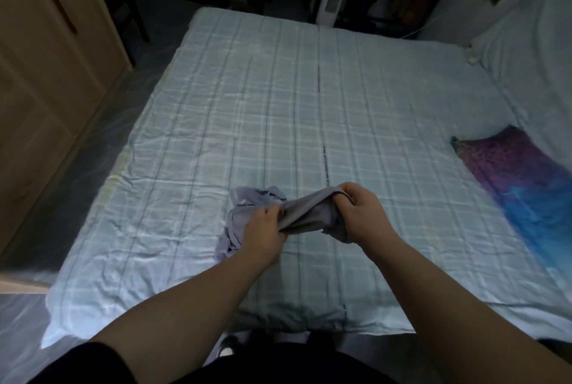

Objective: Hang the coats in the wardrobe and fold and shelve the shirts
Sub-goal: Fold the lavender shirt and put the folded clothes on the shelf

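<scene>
Shirt point(305, 213): grey, bunched, held over the bed point(278, 104)
Left hand point(263, 235): grips shirt
Right hand point(362, 213): grips shirt

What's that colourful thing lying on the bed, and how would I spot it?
Start at the bed with its pale checked sheet and look to its right side. A flat cloth lies there, purple fading into bright blue, unlike the plain grey shirt held in both hands.

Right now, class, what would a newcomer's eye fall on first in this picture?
First, the left hand and right hand gripping a bunched grey shirt just above the near middle of the bed. Next, the bright purple-and-blue cloth lying at the bed's right edge.
</scene>
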`<state>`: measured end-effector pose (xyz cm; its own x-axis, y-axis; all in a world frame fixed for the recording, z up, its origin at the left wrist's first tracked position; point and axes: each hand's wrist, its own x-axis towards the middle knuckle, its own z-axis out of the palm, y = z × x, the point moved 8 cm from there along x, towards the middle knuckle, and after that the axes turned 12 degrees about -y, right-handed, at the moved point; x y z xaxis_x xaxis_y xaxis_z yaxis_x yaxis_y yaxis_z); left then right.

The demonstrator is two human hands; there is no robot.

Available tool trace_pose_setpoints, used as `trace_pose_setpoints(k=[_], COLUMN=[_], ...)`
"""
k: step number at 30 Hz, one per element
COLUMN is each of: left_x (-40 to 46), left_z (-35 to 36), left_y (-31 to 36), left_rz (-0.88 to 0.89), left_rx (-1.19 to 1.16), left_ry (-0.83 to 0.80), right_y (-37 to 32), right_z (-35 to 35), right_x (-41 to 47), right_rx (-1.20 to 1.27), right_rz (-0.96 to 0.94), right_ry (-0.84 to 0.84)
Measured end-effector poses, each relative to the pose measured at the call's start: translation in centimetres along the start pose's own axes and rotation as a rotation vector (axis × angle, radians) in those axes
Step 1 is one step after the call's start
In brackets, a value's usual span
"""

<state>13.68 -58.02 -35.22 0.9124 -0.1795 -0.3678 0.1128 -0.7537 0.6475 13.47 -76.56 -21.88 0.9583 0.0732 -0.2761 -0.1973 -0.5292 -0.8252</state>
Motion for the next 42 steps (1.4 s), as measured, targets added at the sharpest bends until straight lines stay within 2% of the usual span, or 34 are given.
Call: trace_pose_setpoints(k=[4,8,12,15,18,25,30,36,39,42], left_x=[1.6,3.4,5.9,7.0,7.0,5.7,1.1,-6.6,-10.1,-13.1], left_z=[0.9,2.5,2.0,-0.1,-2.5,-5.3,-8.4,-13.7,-17.1,-19.7], left_y=[2.0,3.4,6.1,7.9,10.4,12.9,11.0,10.0,11.8,13.0], left_rz=[-0.013,-0.088,-0.182,-0.27,-0.242,-0.013,-0.063,-0.186,-0.173,-0.138], left_rx=[-0.043,-0.022,0.012,0.093,0.227,0.475,0.506,0.445,0.47,0.464], left_ry=[0.04,-0.024,0.084,0.205,0.281,0.092,0.126,0.322,0.497,0.57], right_y=[1.7,4.5,8.0,10.6,12.0,11.7,8.7,4.4,2.3,0.5], right_z=[-6.1,-13.2,-18.8,-23.3,-26.2,-28.8,-29.3,-29.3,-29.7,-30.5], right_x=[1.9,4.4,7.3,9.2,10.9,10.7,8.0,2.7,-0.8,-3.4], right_rx=[-0.061,-0.076,-0.177,-0.252,-0.368,-0.598,-0.666,-0.548,-0.408,-0.401], right_rz=[-0.068,-0.116,-0.157,-0.17,-0.174,-0.098,-0.113,-0.192,-0.161,-0.161], right_ry=[0.013,0.008,-0.01,0.111,0.19,0.251,0.282,0.346,0.43,0.497])
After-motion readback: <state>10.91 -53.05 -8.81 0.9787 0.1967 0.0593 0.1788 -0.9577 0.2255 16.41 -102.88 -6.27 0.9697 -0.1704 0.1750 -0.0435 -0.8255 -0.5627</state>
